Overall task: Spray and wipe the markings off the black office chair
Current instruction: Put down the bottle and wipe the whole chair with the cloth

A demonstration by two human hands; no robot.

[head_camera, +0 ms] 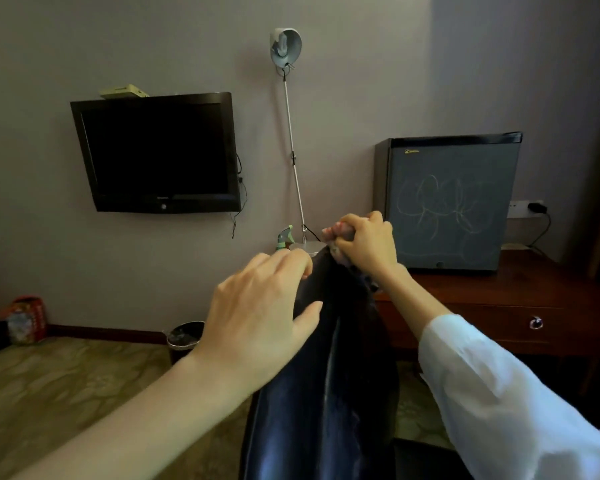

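Note:
The black office chair (pixel 329 382) fills the lower middle, its glossy backrest seen edge-on from above. My left hand (pixel 257 306) grips the top edge of the backrest, fingers curled over the far side and thumb on the near face. My right hand (pixel 364 240) is curled round a small crumpled cloth (pixel 336 252) and presses it against the top right edge of the backrest. A green-topped spray bottle (pixel 284 239) stands on the desk just behind the chair, between my two hands. No markings are plain on the visible chair surface.
A wooden desk (pixel 506 299) with a drawer runs to the right, carrying a small fridge (pixel 451 202) scribbled with chalk-like lines. A wall TV (pixel 156 154) hangs at the left, a lamp (pixel 286 46) above. A black bin (pixel 184 337) stands on the carpet.

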